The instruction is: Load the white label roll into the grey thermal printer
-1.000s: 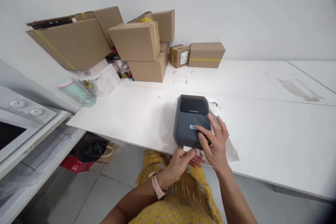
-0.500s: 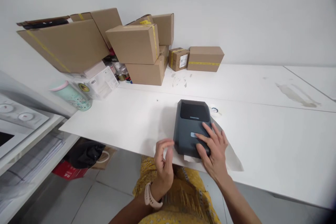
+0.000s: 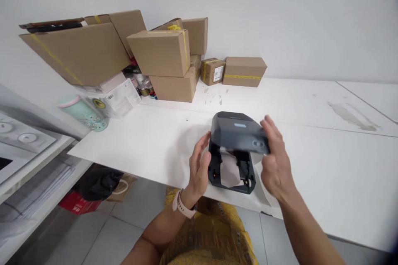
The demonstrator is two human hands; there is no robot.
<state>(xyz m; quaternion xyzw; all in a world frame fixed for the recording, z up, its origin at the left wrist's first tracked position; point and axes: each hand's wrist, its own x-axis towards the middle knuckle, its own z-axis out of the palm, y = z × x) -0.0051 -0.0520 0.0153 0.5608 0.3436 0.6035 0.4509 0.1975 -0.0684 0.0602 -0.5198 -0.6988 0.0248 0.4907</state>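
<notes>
A dark grey plastic label printer point(image 3: 234, 149) sits near the front edge of the white tabletop point(image 3: 326, 165), its hinged lid raised so the white paper roll point(image 3: 229, 169) inside shows. The right hand point(image 3: 275, 161), at 3 o'clock of the printer, has its grip closed on the lid's right edge, thumb on the front. The left hand point(image 3: 199, 165), at 9 o'clock, lies flat against the printer's left side with fingers spread, its grip released. Brown cardboard boxes point(image 3: 161, 56) are stacked at 11 o'clock, well apart, against the wall. A mint-green tumbler point(image 3: 83, 112) lies at 9 o'clock beyond them.
</notes>
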